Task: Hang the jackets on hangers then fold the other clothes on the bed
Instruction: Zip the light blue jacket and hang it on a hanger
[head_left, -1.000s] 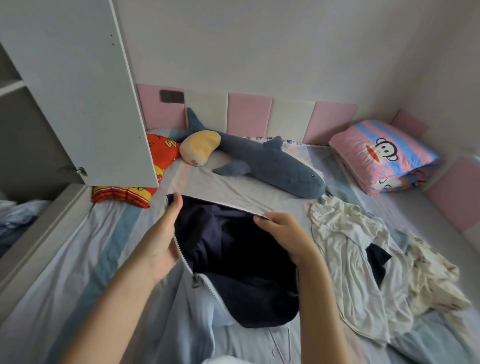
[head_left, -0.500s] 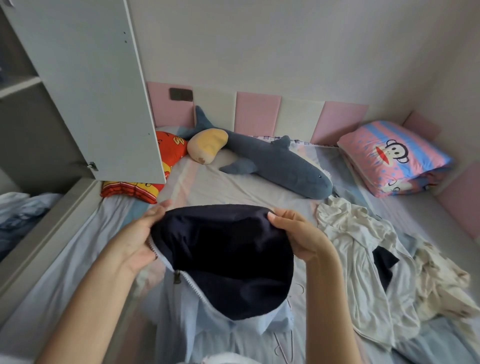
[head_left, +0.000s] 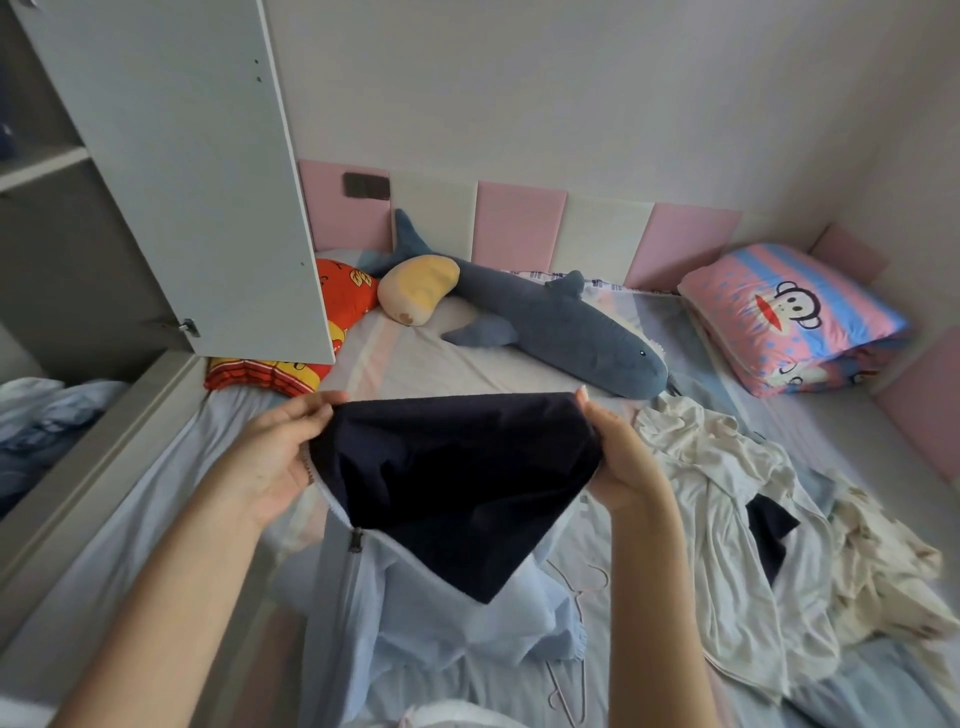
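Observation:
A light blue zip jacket (head_left: 415, 623) with a dark navy lining (head_left: 457, 467) is lifted above the bed. My left hand (head_left: 275, 457) pinches its top edge on the left by the zipper. My right hand (head_left: 618, 457) grips the top edge on the right, so the lining is stretched between them. A thin wire hanger (head_left: 571, 675) lies on the sheet under the jacket, partly hidden. A heap of cream and white clothes (head_left: 753, 519) lies to the right on the bed.
An open wardrobe door (head_left: 182, 171) juts over the bed's left side. A plush shark (head_left: 561, 327), a yellow cushion (head_left: 415, 288) and a red pillow (head_left: 343, 301) lie near the headboard. A folded pink quilt (head_left: 789, 317) sits in the far right corner.
Both hands have raised the jacket off the bed and pulled apart, spreading the dark lining wide and taut. The view has shifted slightly.

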